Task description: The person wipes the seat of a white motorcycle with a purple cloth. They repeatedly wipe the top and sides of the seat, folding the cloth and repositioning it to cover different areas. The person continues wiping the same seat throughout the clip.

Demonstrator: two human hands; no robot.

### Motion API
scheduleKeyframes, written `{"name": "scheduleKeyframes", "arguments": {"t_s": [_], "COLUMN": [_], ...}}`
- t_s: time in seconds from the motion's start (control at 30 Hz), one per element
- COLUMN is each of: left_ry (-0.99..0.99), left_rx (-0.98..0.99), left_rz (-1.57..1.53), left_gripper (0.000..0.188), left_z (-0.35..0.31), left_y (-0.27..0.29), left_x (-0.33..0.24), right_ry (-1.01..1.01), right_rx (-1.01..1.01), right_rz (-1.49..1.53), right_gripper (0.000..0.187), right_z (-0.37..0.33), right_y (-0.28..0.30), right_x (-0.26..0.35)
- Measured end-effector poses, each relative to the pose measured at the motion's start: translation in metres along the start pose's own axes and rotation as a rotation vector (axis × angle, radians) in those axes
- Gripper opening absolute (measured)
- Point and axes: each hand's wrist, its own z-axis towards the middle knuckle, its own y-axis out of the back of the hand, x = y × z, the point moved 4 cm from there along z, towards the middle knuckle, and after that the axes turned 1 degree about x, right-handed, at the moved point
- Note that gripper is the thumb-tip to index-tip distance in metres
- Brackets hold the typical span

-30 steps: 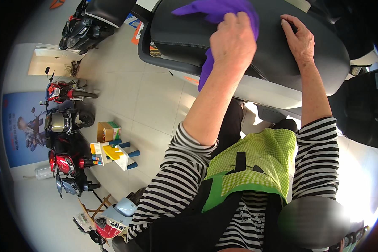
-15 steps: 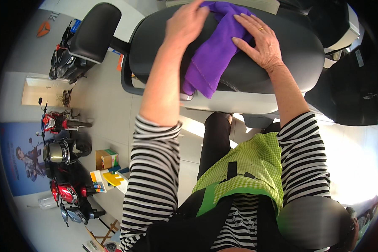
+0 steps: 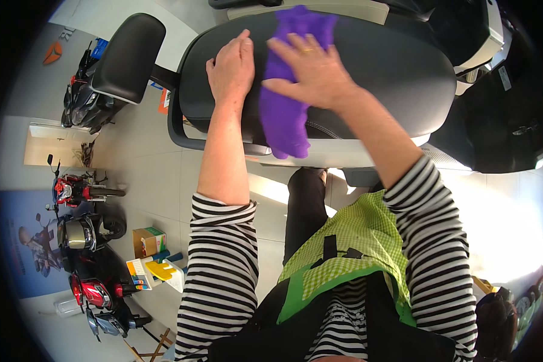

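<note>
A purple cloth (image 3: pixel 286 123) lies across the long black padded seat (image 3: pixel 380 66), its near end hanging over the front edge. My right hand (image 3: pixel 317 69) presses flat on the cloth with fingers spread; a ring shows on one finger. To the left of the cloth, my left hand (image 3: pixel 232 66) rests on the bare black padding, holding nothing. Its fingers are loosely extended and slightly bent. The cloth and right hand are a little blurred.
A black padded backrest (image 3: pixel 130 57) stands left of the seat on a curved black bar. Several motorcycles, including a red one (image 3: pixel 72 190), line the left wall. A cardboard box (image 3: pixel 149 242) and a yellow item (image 3: pixel 161 269) are on the floor side.
My left hand has left the cloth and moved left and down onto the bare seat. My right hand has slid left with the cloth, which now lies straighter.
</note>
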Motion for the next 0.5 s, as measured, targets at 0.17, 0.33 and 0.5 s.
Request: {"name": "scheduleKeyframes", "arguments": {"t_s": [0.17,0.33,0.5], "left_ry": [0.080,0.061,0.042], "left_rx": [-0.215,-0.111,-0.107], "left_rz": [-0.363,-0.199,0.044], "left_gripper": [0.047,0.045,0.036], "left_z": [0.002,0.000,-0.005], "left_y": [0.008,0.006,0.002], "left_x": [0.013,0.006,-0.003], "right_ry": [0.117,0.026,-0.344], "right_rx": [0.132,0.220,0.354], "right_rz": [-0.057,-0.093,-0.232], "right_gripper": [0.053,0.049,0.053], "right_z": [0.038,0.070,0.080], "right_y": [-0.038,-0.037,-0.017], "right_x": [0.044,-0.004,-0.123]}}
